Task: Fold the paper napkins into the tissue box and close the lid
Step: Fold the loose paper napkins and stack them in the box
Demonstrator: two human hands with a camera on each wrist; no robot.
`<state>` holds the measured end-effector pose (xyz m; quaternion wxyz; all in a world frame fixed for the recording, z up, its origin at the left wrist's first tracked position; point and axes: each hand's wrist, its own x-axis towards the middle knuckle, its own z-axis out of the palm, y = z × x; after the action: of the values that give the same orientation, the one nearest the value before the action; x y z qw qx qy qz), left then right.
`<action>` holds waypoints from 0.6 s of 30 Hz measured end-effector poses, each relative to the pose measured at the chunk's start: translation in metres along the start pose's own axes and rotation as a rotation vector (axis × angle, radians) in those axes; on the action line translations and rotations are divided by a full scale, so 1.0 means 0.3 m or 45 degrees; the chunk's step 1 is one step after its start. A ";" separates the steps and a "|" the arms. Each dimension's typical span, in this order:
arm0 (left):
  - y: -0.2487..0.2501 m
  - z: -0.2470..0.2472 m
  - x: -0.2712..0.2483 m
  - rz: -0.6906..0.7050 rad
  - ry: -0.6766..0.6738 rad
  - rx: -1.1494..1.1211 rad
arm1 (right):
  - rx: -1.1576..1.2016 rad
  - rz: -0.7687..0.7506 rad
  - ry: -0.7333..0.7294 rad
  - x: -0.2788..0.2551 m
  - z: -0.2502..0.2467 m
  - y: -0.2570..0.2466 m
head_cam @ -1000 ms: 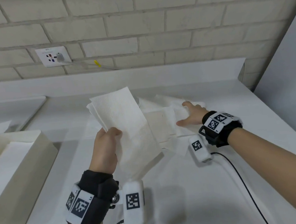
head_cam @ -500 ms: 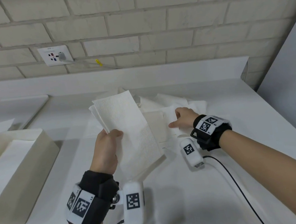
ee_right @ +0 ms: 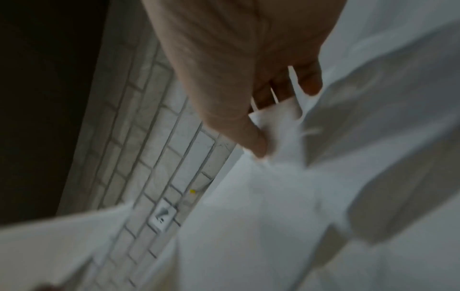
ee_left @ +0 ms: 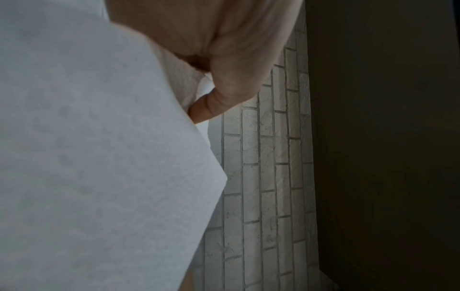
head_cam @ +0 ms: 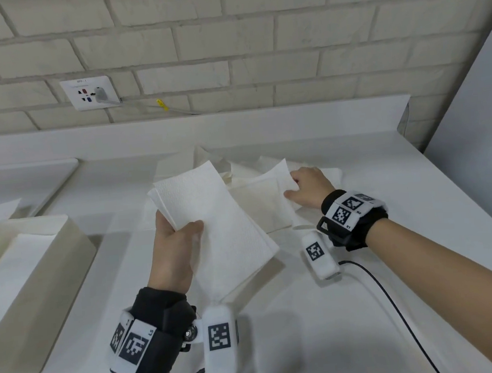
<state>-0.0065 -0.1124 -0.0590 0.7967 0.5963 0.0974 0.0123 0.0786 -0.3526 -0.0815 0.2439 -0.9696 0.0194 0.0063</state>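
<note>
The tissue box runs off the left edge of the head view. The right wrist view is blurred, so the napkin edge there is unclear. The folded napkins cover most of the left wrist view, hiding the fingers.

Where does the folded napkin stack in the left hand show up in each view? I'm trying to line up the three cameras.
Head: folded napkin stack at centre, gripped by the left hand above the counter.
Left wrist: the stack fills the left half, the thumb curled against it.
Right wrist: blurred; possibly the white shape at lower left, but I cannot tell.
Shared landmark: the brick wall.
</note>
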 end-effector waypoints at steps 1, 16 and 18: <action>-0.003 -0.001 0.001 -0.002 -0.009 0.004 | -0.217 -0.041 -0.054 0.003 0.001 0.005; -0.028 -0.029 0.009 -0.033 -0.068 0.056 | -0.416 0.106 -0.371 0.039 -0.040 0.009; -0.031 -0.033 0.012 -0.016 -0.053 0.066 | -0.332 0.068 -0.312 0.043 -0.044 0.014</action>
<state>-0.0057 -0.1053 -0.0709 0.7830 0.6162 0.0848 -0.0076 0.0915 -0.3630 -0.0721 0.1165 -0.9841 0.0142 0.1332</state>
